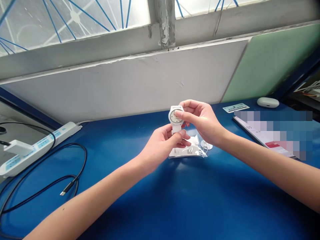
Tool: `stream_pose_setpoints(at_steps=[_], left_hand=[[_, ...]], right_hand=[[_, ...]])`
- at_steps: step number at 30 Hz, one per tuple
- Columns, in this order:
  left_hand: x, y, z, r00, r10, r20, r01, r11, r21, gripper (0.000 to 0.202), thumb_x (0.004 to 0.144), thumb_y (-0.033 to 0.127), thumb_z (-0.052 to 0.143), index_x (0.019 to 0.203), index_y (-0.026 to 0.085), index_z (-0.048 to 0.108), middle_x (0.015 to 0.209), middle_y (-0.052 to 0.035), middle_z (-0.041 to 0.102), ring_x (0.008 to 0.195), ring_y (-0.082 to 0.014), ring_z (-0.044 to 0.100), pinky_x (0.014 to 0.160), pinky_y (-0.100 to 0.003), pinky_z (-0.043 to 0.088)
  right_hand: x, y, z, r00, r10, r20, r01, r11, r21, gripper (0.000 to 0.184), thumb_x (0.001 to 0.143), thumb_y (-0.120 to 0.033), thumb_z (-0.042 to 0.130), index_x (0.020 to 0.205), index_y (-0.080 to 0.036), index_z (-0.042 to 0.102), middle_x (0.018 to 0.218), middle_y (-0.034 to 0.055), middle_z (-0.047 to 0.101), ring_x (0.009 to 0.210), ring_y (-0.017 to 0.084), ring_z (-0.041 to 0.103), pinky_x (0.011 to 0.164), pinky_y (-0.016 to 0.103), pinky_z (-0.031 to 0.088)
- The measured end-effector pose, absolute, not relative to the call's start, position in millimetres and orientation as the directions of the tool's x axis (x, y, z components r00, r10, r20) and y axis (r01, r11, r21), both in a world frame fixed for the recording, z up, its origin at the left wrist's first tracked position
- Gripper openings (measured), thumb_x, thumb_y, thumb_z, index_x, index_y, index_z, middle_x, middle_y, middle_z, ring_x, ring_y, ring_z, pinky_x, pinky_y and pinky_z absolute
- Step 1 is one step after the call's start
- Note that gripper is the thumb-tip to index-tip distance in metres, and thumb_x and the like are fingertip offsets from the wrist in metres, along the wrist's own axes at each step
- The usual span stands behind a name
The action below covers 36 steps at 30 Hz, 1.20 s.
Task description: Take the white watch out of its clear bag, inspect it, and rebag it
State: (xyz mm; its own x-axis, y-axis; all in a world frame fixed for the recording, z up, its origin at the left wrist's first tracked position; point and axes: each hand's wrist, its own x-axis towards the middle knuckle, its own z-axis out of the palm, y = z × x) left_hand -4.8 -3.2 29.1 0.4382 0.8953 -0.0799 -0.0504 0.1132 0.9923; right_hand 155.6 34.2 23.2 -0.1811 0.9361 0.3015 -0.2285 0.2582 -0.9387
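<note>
A white wristwatch (175, 118) with a round pale dial is held upright above the blue table (190, 200), near its middle. My left hand (163, 141) grips the lower strap from below, fingers closed around it. My right hand (200, 120) comes in from the right, its thumb pressed on the dial and its fingers curled behind the case. Under the hands lies a clear plastic bag (187, 150) with a white label, and beside it a small round white piece (206, 145).
A white power strip (37, 146) with a plugged adapter (18, 147) lies at the left, a black cable (72, 181) looping in front of it. At the right are a white oval case (268, 102), a small label card (236, 107) and a blurred printed sheet (275, 136). A white wall panel stands behind.
</note>
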Motion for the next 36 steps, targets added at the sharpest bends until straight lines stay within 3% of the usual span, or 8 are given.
stream_pose_setpoints(at_steps=[4, 9, 15, 19, 25, 30, 36], left_hand=[[-5.1, -4.0, 25.1, 0.489, 0.863, -0.125, -0.075, 0.184, 0.98, 0.026, 0.093, 0.038, 0.068, 0.096, 0.012, 0.068, 0.094, -0.0066, 0.069, 0.073, -0.0133, 0.067, 0.083, -0.032, 0.056], [-4.9, -4.1, 25.8, 0.528, 0.835, -0.157, -0.085, 0.236, 0.968, 0.036, 0.092, 0.043, 0.068, 0.107, 0.011, 0.069, 0.102, -0.0109, 0.07, 0.069, -0.014, 0.069, 0.083, -0.036, 0.057], [-3.2, -5.1, 25.8, 0.556, 0.794, -0.248, -0.128, 0.376, 0.918, 0.036, 0.091, 0.043, 0.07, 0.106, 0.01, 0.069, 0.1, -0.0131, 0.073, 0.079, -0.0203, 0.073, 0.088, -0.04, 0.057], [-2.5, -6.8, 23.6, 0.62, 0.756, -0.212, -0.153, 0.382, 0.912, 0.036, 0.091, 0.044, 0.07, 0.106, 0.011, 0.07, 0.098, -0.0118, 0.074, 0.084, -0.0215, 0.074, 0.09, -0.038, 0.056], [-0.7, -9.1, 17.8, 0.668, 0.717, -0.197, -0.094, 0.344, 0.934, 0.04, 0.091, 0.049, 0.068, 0.101, 0.01, 0.072, 0.097, -0.015, 0.076, 0.086, -0.025, 0.074, 0.09, -0.041, 0.055], [1.9, -10.5, 14.8, 0.621, 0.753, -0.22, -0.045, 0.314, 0.948, 0.042, 0.093, 0.051, 0.064, 0.097, 0.01, 0.072, 0.102, -0.0162, 0.075, 0.085, -0.0238, 0.074, 0.088, -0.038, 0.055], [2.9, -10.3, 15.0, 0.564, 0.786, -0.255, -0.008, 0.314, 0.949, 0.04, 0.091, 0.05, 0.066, 0.095, 0.01, 0.071, 0.095, -0.0151, 0.076, 0.076, -0.0218, 0.074, 0.08, -0.035, 0.057]], right_hand=[[155.5, 35.1, 21.7, -0.187, 0.932, 0.31, -0.201, 0.273, -0.941, 0.019, 0.08, -0.035, 0.078, 0.081, -0.019, 0.067, 0.081, 0.0012, 0.071, 0.075, 0.014, 0.065, 0.065, 0.027, 0.051], [154.7, 32.6, 20.5, -0.158, 0.951, 0.266, -0.16, 0.241, -0.957, 0.027, 0.081, -0.046, 0.076, 0.085, -0.02, 0.068, 0.067, 0.0008, 0.07, 0.056, 0.014, 0.06, 0.051, 0.028, 0.047], [153.6, 31.7, 22.4, -0.127, 0.945, 0.3, -0.182, 0.276, -0.944, 0.022, 0.081, -0.043, 0.076, 0.084, -0.021, 0.072, 0.072, 0.0023, 0.073, 0.064, 0.017, 0.064, 0.066, 0.033, 0.054], [155.8, 33.6, 23.9, -0.275, 0.939, 0.206, -0.323, 0.112, -0.94, 0.018, 0.084, -0.038, 0.073, 0.081, -0.021, 0.07, 0.077, 0.0026, 0.073, 0.074, 0.017, 0.068, 0.069, 0.03, 0.054], [158.5, 30.5, 27.8, -0.574, 0.819, -0.011, -0.371, -0.272, -0.888, 0.029, 0.091, -0.043, 0.059, 0.101, -0.021, 0.075, 0.1, 0.0075, 0.079, 0.094, 0.023, 0.071, 0.085, 0.037, 0.056], [159.6, 30.3, 31.1, -0.627, 0.778, 0.043, -0.414, -0.285, -0.865, 0.031, 0.094, -0.041, 0.053, 0.103, -0.021, 0.075, 0.112, 0.0071, 0.077, 0.112, 0.023, 0.068, 0.102, 0.04, 0.047], [159.7, 31.0, 33.2, -0.648, 0.759, 0.054, -0.426, -0.303, -0.853, 0.033, 0.094, -0.042, 0.051, 0.102, -0.02, 0.075, 0.11, 0.0078, 0.077, 0.108, 0.024, 0.069, 0.101, 0.04, 0.049]])
